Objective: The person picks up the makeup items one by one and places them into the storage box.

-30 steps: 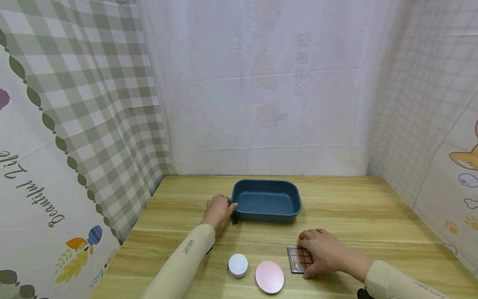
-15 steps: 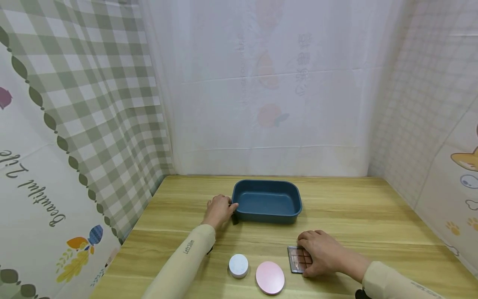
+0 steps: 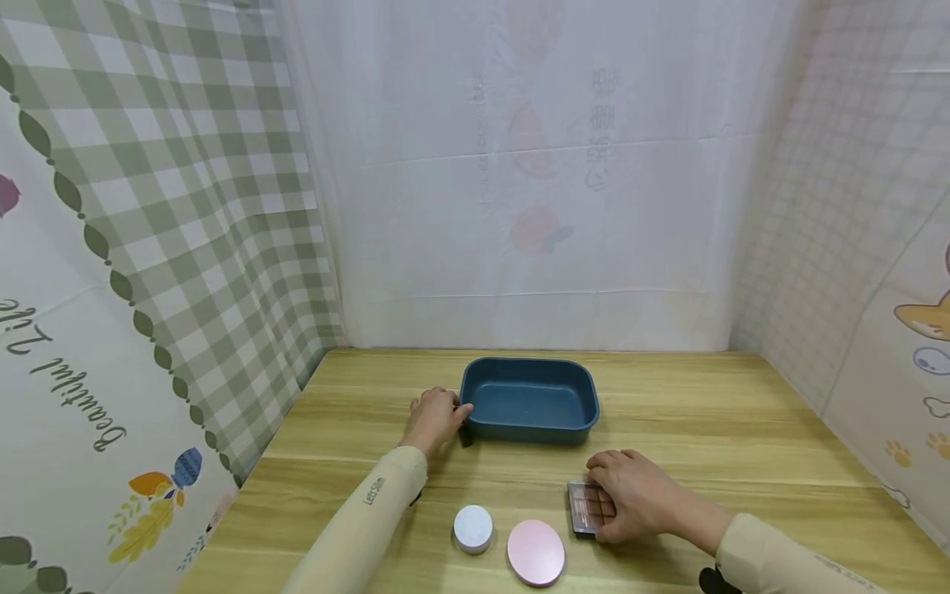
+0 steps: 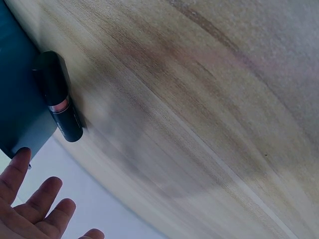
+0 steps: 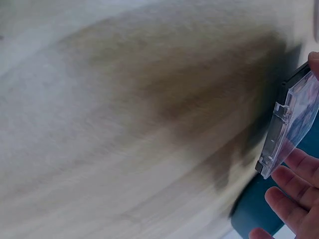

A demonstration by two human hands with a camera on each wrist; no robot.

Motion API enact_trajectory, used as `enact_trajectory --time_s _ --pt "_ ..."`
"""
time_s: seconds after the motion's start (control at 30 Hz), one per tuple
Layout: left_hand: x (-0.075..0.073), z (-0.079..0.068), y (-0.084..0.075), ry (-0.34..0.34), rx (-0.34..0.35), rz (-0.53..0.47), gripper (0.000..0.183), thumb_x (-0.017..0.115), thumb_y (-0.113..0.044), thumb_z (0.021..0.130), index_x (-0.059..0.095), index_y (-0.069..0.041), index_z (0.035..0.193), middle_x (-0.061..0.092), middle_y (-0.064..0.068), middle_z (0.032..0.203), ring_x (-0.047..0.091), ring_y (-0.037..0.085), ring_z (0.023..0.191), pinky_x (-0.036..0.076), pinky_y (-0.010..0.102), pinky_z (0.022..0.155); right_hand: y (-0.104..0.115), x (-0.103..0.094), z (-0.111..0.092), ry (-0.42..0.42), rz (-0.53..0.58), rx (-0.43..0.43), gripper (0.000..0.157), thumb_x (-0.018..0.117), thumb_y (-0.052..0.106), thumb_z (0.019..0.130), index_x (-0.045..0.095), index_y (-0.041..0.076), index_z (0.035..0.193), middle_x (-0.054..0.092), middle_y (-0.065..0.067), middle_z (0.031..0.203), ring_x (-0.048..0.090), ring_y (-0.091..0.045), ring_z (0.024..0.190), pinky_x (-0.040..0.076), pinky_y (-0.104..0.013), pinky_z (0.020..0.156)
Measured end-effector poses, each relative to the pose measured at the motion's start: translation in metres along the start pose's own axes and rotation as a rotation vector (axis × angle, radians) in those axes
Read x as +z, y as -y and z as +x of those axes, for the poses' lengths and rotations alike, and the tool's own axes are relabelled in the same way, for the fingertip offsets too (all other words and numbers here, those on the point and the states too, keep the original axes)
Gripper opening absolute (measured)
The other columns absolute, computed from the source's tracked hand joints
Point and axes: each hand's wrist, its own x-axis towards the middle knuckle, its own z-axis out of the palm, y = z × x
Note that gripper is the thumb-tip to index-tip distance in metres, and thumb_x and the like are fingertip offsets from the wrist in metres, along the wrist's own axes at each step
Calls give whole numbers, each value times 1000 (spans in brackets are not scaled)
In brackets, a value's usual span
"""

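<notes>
My right hand grips an eyeshadow palette with brownish pans, thumb at the near edge and fingers at the far one. In the right wrist view the palette appears tilted, its clear lid and dark hinged edge showing. At the left end of a dark blue rectangular tray, my left hand touches the rim with one digit. Its other fingers are spread and loose in the left wrist view. A black lipstick tube with a coppery band lies close against the tray wall.
On the wood-grain table, a white round jar and a pink round compact sit at the front, left of the palette. Green checked cloth hangs at the left, and white sheets stand behind and at the right.
My right hand and the palette have shifted slightly up and left in the head view. The left hand, tray, jar and compact stay in place.
</notes>
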Motion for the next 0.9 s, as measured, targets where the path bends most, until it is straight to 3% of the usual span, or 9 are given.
enact_trajectory --time_s 0.3,0.57,0.9 --pt "-2 -1 0 -3 2 7 33 63 -37 98 62 -17 72 63 7 97 58 31 102 41 52 89 4 -12 7 -33 -6 2 60 81 56 64 68 11 101 62 -9 117 60 -30 106 47 -54 88" --pt "-3 -3 -1 7 -14 -16 29 63 -37 98 68 -14 81 64 9 105 56 32 107 39 53 94 4 -21 12 -63 -18 -9 62 82 58 65 68 10 102 63 -10 116 60 -30 106 47 -55 88" --pt "-3 -4 0 17 -3 -8 33 62 -37 99 63 -16 73 63 8 101 56 31 105 40 52 91 7 -42 24 -91 -22 -22 59 82 54 67 69 9 103 62 -12 119 60 -33 108 48 -56 87"
